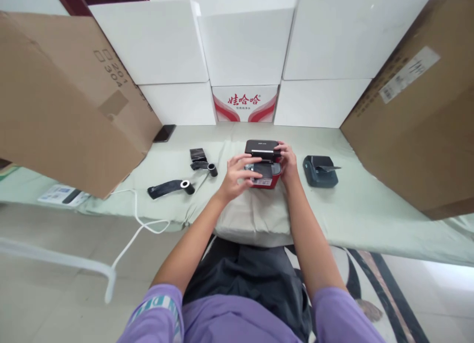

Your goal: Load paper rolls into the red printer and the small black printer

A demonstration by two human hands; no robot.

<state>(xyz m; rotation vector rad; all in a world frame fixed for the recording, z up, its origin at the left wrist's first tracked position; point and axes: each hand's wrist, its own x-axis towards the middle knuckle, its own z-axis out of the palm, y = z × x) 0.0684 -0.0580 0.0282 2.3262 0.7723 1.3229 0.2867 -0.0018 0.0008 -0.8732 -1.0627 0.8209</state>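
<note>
A small red and black printer-like device [262,146] sits on the covered table in front of me. Its black lid is raised, and the fingers partly hide its inside. My left hand [237,176] reaches over the device's front left part, fingers stretched out and apart, touching or just above a dark piece in the opening. At the right side, my right hand [289,161] has its fingers bent around the device's edge near the lid. To the left lie two black ribbon strips with rolls, one nearer me [166,188] and one farther back [200,160].
A dark boxy device [320,171] with a strip sticking out stands to the right. Large cardboard boxes flank the table, left [70,96] and right [418,111]. White boxes [244,47] form a wall behind. A phone [165,133] and white cable [138,209] are at the left.
</note>
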